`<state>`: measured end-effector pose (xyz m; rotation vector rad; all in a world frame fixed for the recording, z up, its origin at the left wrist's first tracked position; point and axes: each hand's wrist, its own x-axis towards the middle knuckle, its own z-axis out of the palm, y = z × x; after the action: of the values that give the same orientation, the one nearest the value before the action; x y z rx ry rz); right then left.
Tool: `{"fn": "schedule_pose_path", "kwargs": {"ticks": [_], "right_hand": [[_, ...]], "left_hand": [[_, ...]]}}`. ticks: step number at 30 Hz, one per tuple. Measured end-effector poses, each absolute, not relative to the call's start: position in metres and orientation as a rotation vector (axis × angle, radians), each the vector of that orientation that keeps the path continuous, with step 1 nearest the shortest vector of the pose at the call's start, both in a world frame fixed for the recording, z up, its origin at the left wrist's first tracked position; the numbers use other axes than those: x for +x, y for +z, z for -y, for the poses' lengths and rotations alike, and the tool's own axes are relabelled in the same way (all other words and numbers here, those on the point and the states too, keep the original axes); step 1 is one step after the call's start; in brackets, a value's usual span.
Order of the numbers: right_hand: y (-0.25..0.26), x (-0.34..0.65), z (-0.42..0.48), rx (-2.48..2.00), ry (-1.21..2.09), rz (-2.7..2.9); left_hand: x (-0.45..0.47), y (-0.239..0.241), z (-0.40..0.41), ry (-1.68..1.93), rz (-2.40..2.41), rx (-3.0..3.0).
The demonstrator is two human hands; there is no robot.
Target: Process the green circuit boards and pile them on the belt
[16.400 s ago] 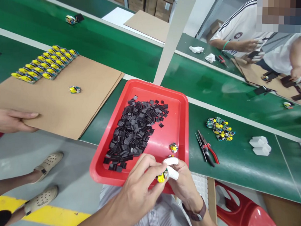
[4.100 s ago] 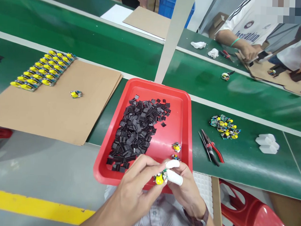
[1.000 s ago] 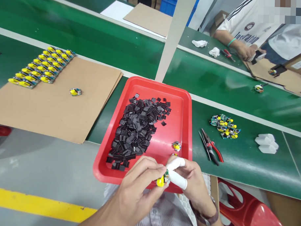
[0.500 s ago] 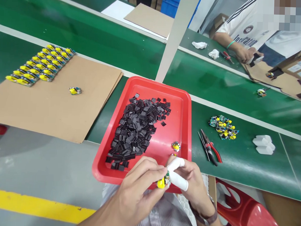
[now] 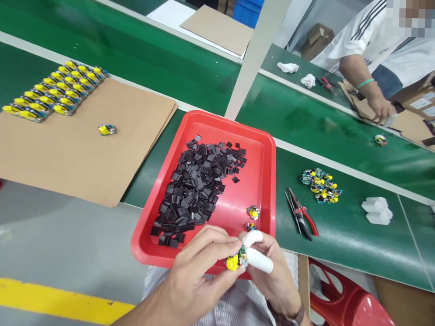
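Observation:
Both my hands meet just below the near edge of a red tray (image 5: 266, 183). My left hand (image 5: 195, 281) and my right hand (image 5: 271, 269) pinch the same small circuit board with a yellow part (image 5: 235, 261) between their fingertips. White finger cots cover the thumb and forefinger of my right hand. A heap of small black pieces (image 5: 198, 186) fills the tray's left half. Two more small boards (image 5: 252, 212) lie in the tray just beyond my fingers.
Red-handled pliers (image 5: 301, 218) and a pile of boards (image 5: 321, 184) lie on the green belt to the right, with white finger cots (image 5: 376, 210) beyond. A cardboard sheet (image 5: 79, 144) at left carries rows of yellow boards (image 5: 52, 88) and one loose board (image 5: 107, 129). Another person's arm (image 5: 366, 85) works at far right.
My hands stay pinched on the small board with only slight finger shifts. The other person's arm has moved down towards the belt, and a board on the far belt drifted right.

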<state>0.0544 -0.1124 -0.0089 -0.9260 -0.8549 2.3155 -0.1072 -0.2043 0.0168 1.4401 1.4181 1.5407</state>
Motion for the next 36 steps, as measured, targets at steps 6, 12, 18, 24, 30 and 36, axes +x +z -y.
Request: {"fn": "schedule_pose_path", "kwargs": {"ticks": [6,12,18,24,30,36], "right_hand": [[-0.006,0.054,0.115,-0.908,2.260,0.925],[-0.014,0.058,0.117,-0.939,2.127,1.141],[-0.016,0.061,0.115,-0.922,2.108,1.231],[-0.016,0.065,0.109,-0.793,2.153,1.256],[-0.016,0.064,0.109,-0.790,2.257,1.056],[-0.015,0.055,0.115,-0.972,2.235,0.749]], "left_hand": [[-0.107,0.015,0.205,1.536,-1.404,1.443],[-0.104,0.013,0.205,1.564,-1.420,1.486],[-0.102,0.013,0.206,1.566,-1.433,1.488],[-0.103,0.012,0.205,1.588,-1.432,1.482],[-0.104,0.013,0.202,1.602,-1.435,1.455],[-0.103,0.012,0.201,1.593,-1.426,1.460]]}}
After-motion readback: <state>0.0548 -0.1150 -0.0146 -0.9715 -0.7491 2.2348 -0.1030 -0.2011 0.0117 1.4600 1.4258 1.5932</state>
